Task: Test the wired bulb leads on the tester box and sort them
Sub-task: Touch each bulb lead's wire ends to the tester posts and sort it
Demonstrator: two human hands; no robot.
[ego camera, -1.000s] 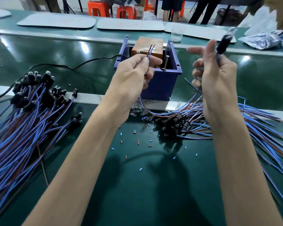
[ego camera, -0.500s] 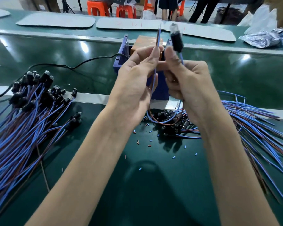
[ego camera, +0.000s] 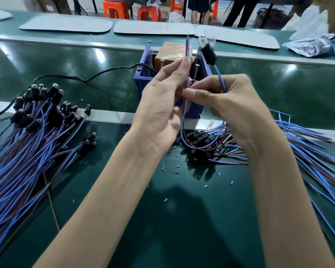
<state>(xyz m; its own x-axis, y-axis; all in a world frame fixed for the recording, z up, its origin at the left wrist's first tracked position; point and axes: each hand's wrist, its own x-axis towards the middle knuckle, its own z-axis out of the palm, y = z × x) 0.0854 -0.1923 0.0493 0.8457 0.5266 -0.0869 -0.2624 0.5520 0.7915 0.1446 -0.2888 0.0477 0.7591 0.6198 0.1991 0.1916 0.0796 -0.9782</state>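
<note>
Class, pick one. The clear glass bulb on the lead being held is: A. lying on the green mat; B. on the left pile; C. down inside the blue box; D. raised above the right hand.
D: the clear glass bulb in its black holder sticks up above the right hand, which grips its blue wire.

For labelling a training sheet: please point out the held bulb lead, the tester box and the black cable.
Held bulb lead point(ego camera: 205, 41): head view, on its glass bulb.
Tester box point(ego camera: 143, 64): head view, on its blue left wall.
Black cable point(ego camera: 85, 80): head view, on its bend left of the box.
</note>
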